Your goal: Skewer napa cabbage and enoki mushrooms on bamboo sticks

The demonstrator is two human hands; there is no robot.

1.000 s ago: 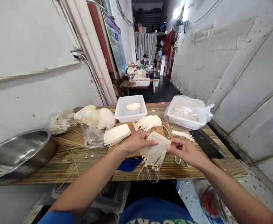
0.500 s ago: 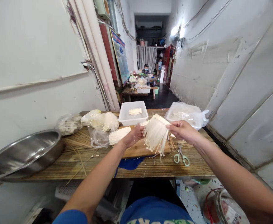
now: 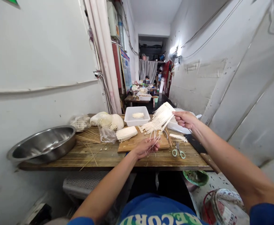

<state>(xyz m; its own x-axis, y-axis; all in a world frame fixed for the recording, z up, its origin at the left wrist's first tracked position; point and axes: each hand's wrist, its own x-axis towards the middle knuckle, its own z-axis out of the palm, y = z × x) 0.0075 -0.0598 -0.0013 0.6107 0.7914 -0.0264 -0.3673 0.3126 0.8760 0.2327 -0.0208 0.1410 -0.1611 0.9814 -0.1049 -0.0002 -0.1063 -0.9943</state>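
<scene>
A flat fan of enoki mushrooms [image 3: 163, 114] is held up over the wooden cutting board [image 3: 130, 147], caps hanging down and left. My right hand [image 3: 185, 119] pinches it at its upper right corner. Below it, my left hand [image 3: 146, 148] is closed on a few thin enoki strands near the board's front edge. Left on the board lies a thick enoki bundle [image 3: 127, 133]. Loose enoki strands [image 3: 179, 137] rest right of the board, above the green-handled scissors [image 3: 179, 152]. Thin wooden skewers [image 3: 169, 137] lie beside the board's right edge.
A white plastic tub [image 3: 137, 124] with enoki inside stands behind the board. Bagged enoki [image 3: 108, 120], more skewers [image 3: 87, 136] and a steel basin [image 3: 42, 147] are leftward. A dark-bladed knife [image 3: 197, 144] lies right, partly under my forearm. A person [image 3: 147, 80] sits far back.
My right hand has raised and tilted the enoki fan. My left hand has moved from beside the fan to below its caps, now with strands in its fingers. The view has shifted.
</scene>
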